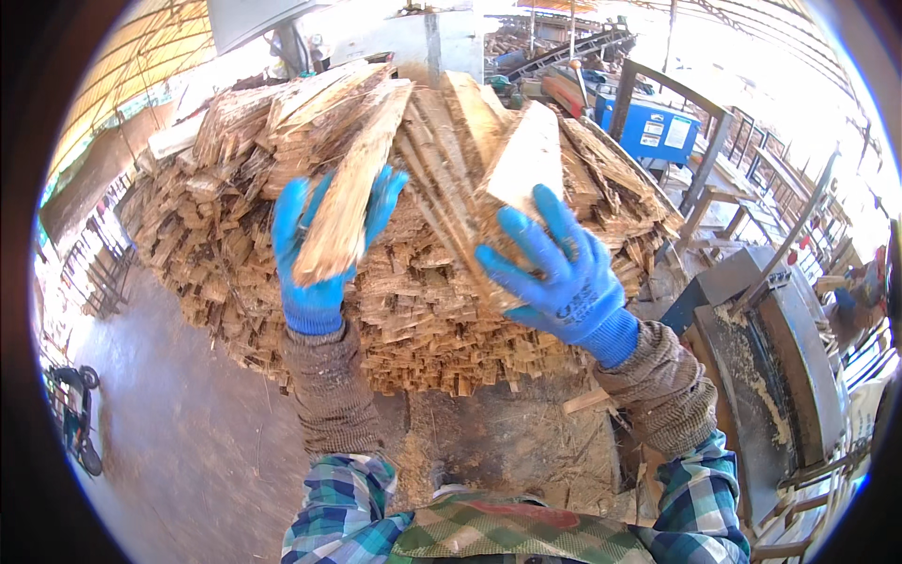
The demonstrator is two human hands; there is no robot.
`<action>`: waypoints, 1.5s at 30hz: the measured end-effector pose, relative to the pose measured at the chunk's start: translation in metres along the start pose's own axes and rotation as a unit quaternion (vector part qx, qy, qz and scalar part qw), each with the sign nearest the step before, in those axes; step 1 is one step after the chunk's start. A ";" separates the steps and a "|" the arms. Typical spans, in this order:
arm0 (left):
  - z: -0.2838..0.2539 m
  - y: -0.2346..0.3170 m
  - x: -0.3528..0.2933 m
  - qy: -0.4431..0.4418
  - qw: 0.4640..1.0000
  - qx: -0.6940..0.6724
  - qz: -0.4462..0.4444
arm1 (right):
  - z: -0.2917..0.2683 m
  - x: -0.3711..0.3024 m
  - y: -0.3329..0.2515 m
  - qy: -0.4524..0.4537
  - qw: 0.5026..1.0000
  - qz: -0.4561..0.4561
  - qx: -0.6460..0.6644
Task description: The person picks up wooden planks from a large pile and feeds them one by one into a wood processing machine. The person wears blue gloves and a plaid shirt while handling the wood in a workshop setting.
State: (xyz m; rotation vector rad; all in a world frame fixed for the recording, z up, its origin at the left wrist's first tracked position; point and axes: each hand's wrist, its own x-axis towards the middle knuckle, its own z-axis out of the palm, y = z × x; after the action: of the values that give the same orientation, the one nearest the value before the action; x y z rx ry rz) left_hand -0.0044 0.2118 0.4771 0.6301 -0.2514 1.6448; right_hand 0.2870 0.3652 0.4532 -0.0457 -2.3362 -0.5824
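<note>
The wood pile [442,334] stood before the person, a broad heap of split, rough-edged pieces with their ends facing out. Over the top of its near side, left of its middle, was a long wood strip [352,197], lying in the left hand [318,295]. The strip was tan and yellowish, streaked along the grain, rough at its edges, with a blunt near end. Its long axis ran away from the person, the near end just above the pile's front and the far end toward the pile's back, leaning to the right.

The left hand, in a blue glove, was half open with the palm up, its fingers curled along the strip's left side and its thumb along the right, cradling it.

On the pile's top, right of its middle, was a pale board [528,155], much lighter, smooth-faced and wide. Its long axis also pointed away toward the pile's back, tilted slightly right. At its near end was the right hand [568,282], gloved in blue, wide open with fingers spread and nothing in its grasp; whether its fingertips touched the board could not be told.

Right of the pile, beyond it, stood a blue machine [662,132].
</note>
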 end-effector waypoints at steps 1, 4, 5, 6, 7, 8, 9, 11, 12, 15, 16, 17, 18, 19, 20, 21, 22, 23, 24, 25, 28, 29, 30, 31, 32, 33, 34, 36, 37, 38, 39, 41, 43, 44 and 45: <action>0.000 -0.006 0.021 0.009 0.998 -0.050 -0.037 | 0.000 -0.005 0.004 0.009 0.999 -0.017 0.046; 0.009 -0.051 0.057 0.095 0.822 0.553 0.098 | 0.006 -0.010 0.012 0.174 0.910 0.097 0.363; 0.003 -0.057 0.064 0.104 0.829 0.542 0.093 | 0.016 -0.007 0.011 0.220 0.847 0.216 0.433; 0.000 -0.060 0.069 0.113 0.834 0.532 0.092 | 0.017 0.004 0.010 0.192 0.750 0.371 0.513; 0.002 -0.080 0.072 0.158 0.778 0.598 0.112 | 0.017 0.002 0.023 0.148 0.628 0.443 0.622; 0.003 -0.099 0.070 0.202 0.713 0.658 0.133 | 0.020 0.001 0.038 0.102 0.484 0.499 0.711; -0.006 -0.107 0.063 0.247 0.645 0.704 0.169 | 0.040 0.000 0.042 0.076 0.439 0.507 0.738; -0.037 -0.113 0.048 0.335 0.488 0.769 0.240 | 0.073 -0.003 0.034 0.123 0.403 0.451 0.787; -0.054 -0.119 0.041 0.335 0.605 0.691 0.212 | 0.076 -0.006 0.027 0.130 0.390 0.466 0.783; -0.069 -0.124 0.027 0.318 0.794 0.499 0.142 | 0.091 -0.006 0.009 0.191 0.425 0.473 0.747; -0.068 -0.126 0.026 0.312 0.819 0.465 0.124 | 0.091 -0.007 0.008 0.194 0.444 0.475 0.734; -0.074 -0.127 0.029 0.306 0.835 0.443 0.117 | 0.092 -0.006 0.011 0.185 0.467 0.487 0.714; -0.102 -0.118 0.022 0.296 0.852 0.420 0.107 | 0.102 -0.012 0.011 0.197 0.495 0.471 0.703; -0.100 -0.116 0.015 0.295 0.855 0.416 0.094 | 0.093 -0.011 0.009 0.191 0.513 0.459 0.699; -0.098 -0.114 0.009 0.295 0.858 0.413 0.082 | 0.084 -0.010 0.005 0.184 0.532 0.446 0.696; -0.102 -0.111 0.000 0.267 0.871 0.403 0.085 | 0.087 -0.014 0.003 0.163 0.576 0.447 0.665; -0.099 -0.120 0.000 0.266 0.871 0.405 0.088 | 0.083 -0.023 0.007 0.139 0.625 0.448 0.624; -0.092 -0.131 -0.001 0.264 0.870 0.407 0.090 | 0.072 -0.038 0.010 0.057 0.719 0.476 0.504; -0.087 -0.138 -0.006 0.267 0.865 0.414 0.093 | 0.061 -0.039 0.010 0.044 0.744 0.451 0.491; -0.088 -0.138 -0.012 0.265 0.860 0.423 0.105 | 0.051 -0.036 0.007 0.032 0.767 0.424 0.481; -0.100 -0.135 -0.044 0.213 0.803 0.554 0.055 | 0.029 -0.025 0.007 -0.061 0.779 0.375 0.499; -0.106 -0.124 -0.054 0.213 0.827 0.517 0.057 | 0.033 -0.015 0.002 -0.078 0.790 0.334 0.508; -0.115 -0.114 -0.064 0.213 0.851 0.476 0.059 | 0.037 -0.008 -0.005 -0.097 0.800 0.293 0.515; -0.118 -0.111 -0.065 0.178 0.872 0.454 0.054 | 0.049 -0.017 -0.013 -0.064 0.761 0.281 0.582; -0.123 -0.115 -0.062 0.142 0.894 0.423 0.042 | 0.065 -0.030 -0.020 -0.008 0.721 0.305 0.623; -0.131 -0.120 -0.056 0.156 0.890 0.425 0.049 | 0.071 -0.041 -0.031 0.014 0.723 0.350 0.595; -0.137 -0.126 -0.049 0.169 0.885 0.429 0.062 | 0.074 -0.049 -0.038 0.036 0.726 0.386 0.567; -0.152 -0.116 -0.047 0.162 0.897 0.409 0.052 | 0.078 -0.058 -0.052 0.061 0.635 0.441 0.632; -0.154 -0.116 -0.052 0.158 0.897 0.412 0.040 | 0.068 -0.059 -0.052 -0.001 0.583 0.441 0.682; -0.157 -0.120 -0.060 0.153 0.897 0.413 0.027 | 0.051 -0.064 -0.053 -0.078 0.580 0.462 0.666; -0.166 -0.128 -0.063 0.147 0.928 0.343 0.010 | 0.052 -0.078 -0.056 -0.054 0.626 0.447 0.637; -0.175 -0.139 -0.070 0.140 0.951 0.275 -0.019 | 0.047 -0.095 -0.074 -0.030 0.654 0.434 0.619; -0.189 -0.153 -0.080 0.147 0.957 0.245 -0.050 | 0.038 -0.119 -0.093 -0.011 0.604 0.438 0.666; -0.192 -0.162 -0.082 0.145 0.958 0.238 -0.066 | 0.037 -0.133 -0.097 0.010 0.581 0.422 0.696; -0.192 -0.181 -0.082 0.140 0.959 0.229 -0.089 | 0.034 -0.155 -0.103 0.047 0.592 0.425 0.684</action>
State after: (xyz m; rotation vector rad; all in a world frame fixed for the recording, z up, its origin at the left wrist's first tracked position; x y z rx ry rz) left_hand 0.1256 0.2726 0.2407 0.7290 0.3950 1.6011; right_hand 0.3609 0.3071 0.2888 -0.3585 -1.7146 1.6402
